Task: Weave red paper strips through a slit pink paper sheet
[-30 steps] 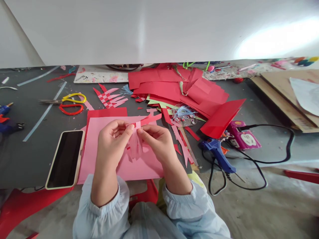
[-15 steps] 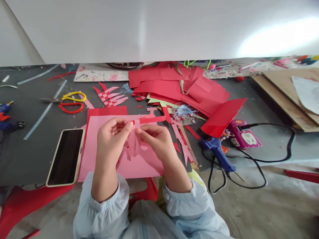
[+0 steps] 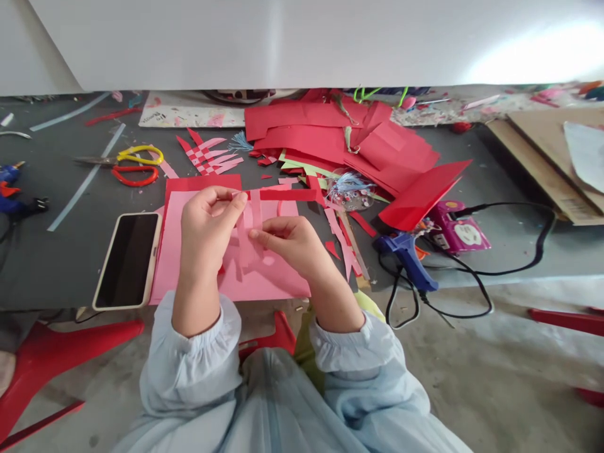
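My left hand (image 3: 210, 223) pinches the top of some pink paper strips (image 3: 255, 211) between thumb and fingers. A red paper strip (image 3: 292, 195) crosses them and sticks out to the right. Lower down, my right hand (image 3: 287, 242) is closed, with thumb and forefinger on a hanging pink strip. Both hands are above a pink paper sheet (image 3: 184, 277), which lies over a red sheet (image 3: 202, 183). Behind them rests a woven red and pink paper piece (image 3: 207, 154) with loose strip ends.
Scissors (image 3: 136, 167) with yellow and red handles lie left, above a phone (image 3: 126, 261). Red paper (image 3: 306, 141) is piled at the back. On the right are a blue glue gun (image 3: 408, 258), a purple box (image 3: 457, 229) with black cables, and cardboard (image 3: 528, 170).
My right hand has slid down the pink strip, away from the red one. My left hand keeps its pinch. The whole view has shifted, so the table sits higher in the picture.
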Available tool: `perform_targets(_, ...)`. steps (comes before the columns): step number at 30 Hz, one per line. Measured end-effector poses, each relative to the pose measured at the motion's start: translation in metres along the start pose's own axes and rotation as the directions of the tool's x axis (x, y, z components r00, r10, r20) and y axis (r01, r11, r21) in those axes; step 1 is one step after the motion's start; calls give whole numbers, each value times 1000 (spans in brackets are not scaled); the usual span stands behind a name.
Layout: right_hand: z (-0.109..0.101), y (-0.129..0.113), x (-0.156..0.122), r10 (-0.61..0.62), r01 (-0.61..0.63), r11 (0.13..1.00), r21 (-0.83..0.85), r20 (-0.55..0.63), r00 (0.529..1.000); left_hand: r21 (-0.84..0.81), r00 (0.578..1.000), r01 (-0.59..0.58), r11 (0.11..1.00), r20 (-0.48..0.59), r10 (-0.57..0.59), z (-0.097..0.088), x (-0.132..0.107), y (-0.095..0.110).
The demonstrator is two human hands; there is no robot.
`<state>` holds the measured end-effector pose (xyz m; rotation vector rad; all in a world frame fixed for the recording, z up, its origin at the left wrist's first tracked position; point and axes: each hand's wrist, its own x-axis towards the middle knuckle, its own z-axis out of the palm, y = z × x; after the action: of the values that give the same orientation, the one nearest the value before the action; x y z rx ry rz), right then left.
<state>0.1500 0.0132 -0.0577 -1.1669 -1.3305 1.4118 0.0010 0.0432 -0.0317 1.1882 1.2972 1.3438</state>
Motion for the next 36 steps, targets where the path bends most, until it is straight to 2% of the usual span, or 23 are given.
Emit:
perform_targets(3,2,1,-4,8,-8,1000,-22,-1,1000,-40,1000,3,999,-4,-4,1,0,2)
perform_targets(7,5,2,-11,29,-27,998,-52,25,999,-152,997,71,986,-2,-73,-2,3,4)
perform_targets(12,12,3,-18,56,-50,996,-68,95,994,-255,991,127,959,-2,-132,-14,10,3)
perform_targets(17,20,4,-22,81,-70,995,-74,157,984,-246,992,124,961,17,-123,-29,16,3)
perform_targets(20,12,-1,-25,39,-15,989,-145,169,985,-228,995,95,969,-15,-101,-41,22,2)
perform_targets(22,-1,-3,-26,-16,34,973,-226,85,996,-227,995,86,970,-38,-97,-51,26,1)
perform_targets(24,-19,-3,-27,-116,72,934,-351,-104,988,-227,995,72,971,-53,-86,-62,28,-1)
perform_targets(26,-36,-1,-26,-208,63,887,-457,-272,940,-221,997,33,975,-67,-49,-72,29,-2)
perform_targets(28,-48,1,-25,-235,22,835,-549,-320,918,-207,996,3,978,-81,-20,-78,28,-2)
perform_targets(31,-52,3,-27,-251,-20,672,-741,-252,935,-204,995,21,979,-93,-41,-79,24,1)
perform_targets(34,-44,5,-28,-224,-3,486,-874,-128,966,-216,992,90,972,-70,-107,-72,19,5)
perform_targets(36,-37,7,-28,-215,-9,389,-921,-100,972,-212,989,130,969,-39,-141,-65,16,8)
